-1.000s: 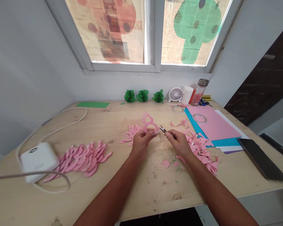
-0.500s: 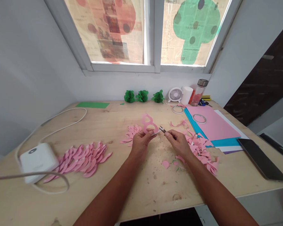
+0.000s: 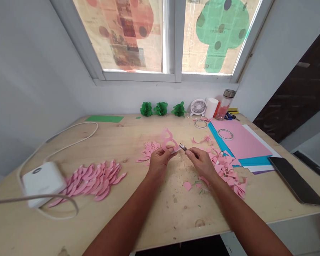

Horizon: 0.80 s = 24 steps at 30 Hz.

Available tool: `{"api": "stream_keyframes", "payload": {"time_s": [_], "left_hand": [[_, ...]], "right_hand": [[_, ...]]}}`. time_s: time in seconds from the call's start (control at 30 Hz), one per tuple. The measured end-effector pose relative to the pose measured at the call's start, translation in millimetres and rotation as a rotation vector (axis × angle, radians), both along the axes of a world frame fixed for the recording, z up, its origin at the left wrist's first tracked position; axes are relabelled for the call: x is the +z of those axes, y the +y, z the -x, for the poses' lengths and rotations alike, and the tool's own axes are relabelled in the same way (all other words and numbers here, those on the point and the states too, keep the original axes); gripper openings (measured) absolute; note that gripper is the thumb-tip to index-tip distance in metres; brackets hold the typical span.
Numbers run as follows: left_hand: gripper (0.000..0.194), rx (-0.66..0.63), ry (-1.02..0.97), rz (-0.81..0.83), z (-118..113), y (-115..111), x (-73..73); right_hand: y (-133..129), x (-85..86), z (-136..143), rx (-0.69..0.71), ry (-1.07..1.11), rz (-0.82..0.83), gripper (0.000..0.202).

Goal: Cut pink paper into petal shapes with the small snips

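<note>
Above the middle of the table, my left hand pinches a piece of pink paper with rounded openings cut in it. My right hand is closed round a small pair of scissors, its dark blades aimed left at the paper's right edge; whether they touch it I cannot tell. Just left of my left hand lies a small cluster of pink cut petals. Pink paper scraps are heaped beside and behind my right wrist.
A larger row of pink petals lies left, against a white box with a cable. Coloured sheets and a dark phone lie right. Green paper shapes, a small fan and a bottle stand along the wall.
The pink paper has tilted slightly in my left hand. The scissors have shifted a touch to the left. All else looks the same.
</note>
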<state>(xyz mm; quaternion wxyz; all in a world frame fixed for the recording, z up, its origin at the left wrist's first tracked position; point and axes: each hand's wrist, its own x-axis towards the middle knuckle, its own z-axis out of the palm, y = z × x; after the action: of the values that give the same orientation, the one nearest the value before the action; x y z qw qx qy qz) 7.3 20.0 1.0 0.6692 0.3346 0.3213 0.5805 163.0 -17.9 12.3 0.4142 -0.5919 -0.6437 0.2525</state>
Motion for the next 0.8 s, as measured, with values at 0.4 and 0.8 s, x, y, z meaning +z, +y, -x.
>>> {"api": "stream_keyframes", "payload": {"time_s": [0.4,0.8], "left_hand": [[0.014,0.001,-0.007,0.008,0.1,-0.3,1.2],[0.016,-0.001,0.007,-0.001,0.7,-0.1,1.0]], "right_hand": [[-1.7,3.8,0.1,0.010,0.002,0.010,0.038],[-1.3,3.3,-0.4,0.011,0.017,0.001,0.040]]}}
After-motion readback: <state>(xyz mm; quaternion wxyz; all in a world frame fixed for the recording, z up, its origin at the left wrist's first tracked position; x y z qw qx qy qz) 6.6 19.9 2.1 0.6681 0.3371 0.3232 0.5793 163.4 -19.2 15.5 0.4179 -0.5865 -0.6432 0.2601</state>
